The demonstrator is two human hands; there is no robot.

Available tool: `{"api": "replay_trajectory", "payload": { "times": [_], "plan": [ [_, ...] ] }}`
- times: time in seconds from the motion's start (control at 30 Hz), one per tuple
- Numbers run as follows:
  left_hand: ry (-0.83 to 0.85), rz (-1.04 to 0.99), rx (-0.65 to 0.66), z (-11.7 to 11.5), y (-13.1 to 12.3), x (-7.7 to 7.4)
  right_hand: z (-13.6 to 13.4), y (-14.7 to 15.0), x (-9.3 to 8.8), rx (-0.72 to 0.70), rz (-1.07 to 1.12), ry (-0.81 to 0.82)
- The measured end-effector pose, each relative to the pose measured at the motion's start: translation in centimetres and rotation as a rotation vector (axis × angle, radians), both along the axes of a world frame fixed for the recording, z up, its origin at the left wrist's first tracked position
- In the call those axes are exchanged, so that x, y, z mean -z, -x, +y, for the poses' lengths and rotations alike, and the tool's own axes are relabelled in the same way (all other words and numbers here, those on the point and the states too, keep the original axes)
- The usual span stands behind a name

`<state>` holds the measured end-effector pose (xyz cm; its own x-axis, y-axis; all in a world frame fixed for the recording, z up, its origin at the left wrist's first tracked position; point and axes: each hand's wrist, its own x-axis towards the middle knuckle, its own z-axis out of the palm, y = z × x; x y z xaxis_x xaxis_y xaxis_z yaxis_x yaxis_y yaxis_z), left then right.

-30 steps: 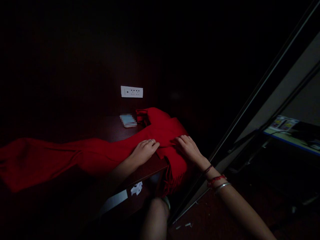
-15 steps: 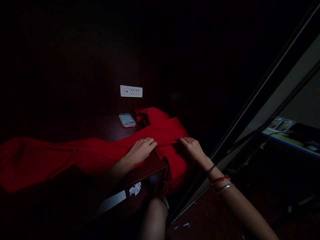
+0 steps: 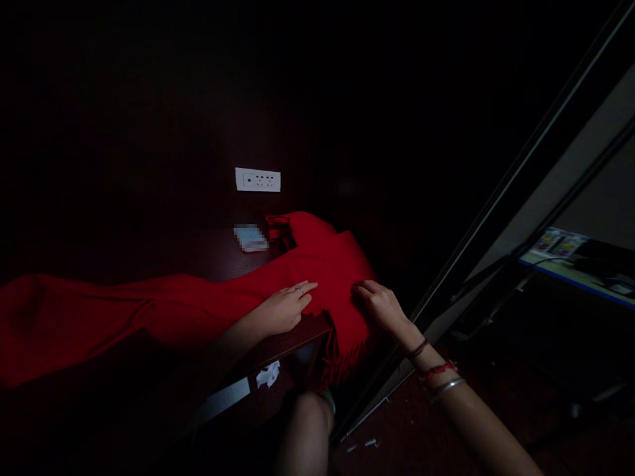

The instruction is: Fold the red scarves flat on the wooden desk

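Across the dark tabletop (image 3: 223, 264) runs the red cloth (image 3: 330, 268), its fringed end (image 3: 342, 360) draped over the edge; the left hand (image 3: 285, 309) rests on it, fingers loosely extended, while the right hand (image 3: 381, 304) meets the fabric with curled fingers, and whether they're pinching any, I can't tell!

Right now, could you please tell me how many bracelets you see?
3, all on the right arm: a dark one nearest the hand, then a red one, then a silver one. The shadowed left forearm could hide more.
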<state>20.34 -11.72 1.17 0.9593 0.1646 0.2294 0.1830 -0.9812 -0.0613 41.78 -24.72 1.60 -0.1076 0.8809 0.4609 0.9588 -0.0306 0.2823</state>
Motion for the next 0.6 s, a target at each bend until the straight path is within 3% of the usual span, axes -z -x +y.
{"api": "replay_trajectory", "payload": {
  "times": [0.2,0.3,0.43,0.6],
  "plan": [
    [0.300,0.210,-0.183,0.7,0.8,-0.2,0.2,-0.1,-1.0,0.025,-0.004,-0.054],
    [0.424,0.095,-0.175,1.3,0.6,-1.1,0.4,-0.1,-1.1,-0.002,-0.024,-0.026],
    [0.273,-0.221,-0.111,2.2,-2.3,-2.2,0.5,-0.1,-0.7,-0.020,-0.064,0.050],
    [-0.014,-0.008,0.089,5.5,-5.9,-1.4,0.3,-0.1,0.0,0.004,-0.079,0.051]
  ]
}}
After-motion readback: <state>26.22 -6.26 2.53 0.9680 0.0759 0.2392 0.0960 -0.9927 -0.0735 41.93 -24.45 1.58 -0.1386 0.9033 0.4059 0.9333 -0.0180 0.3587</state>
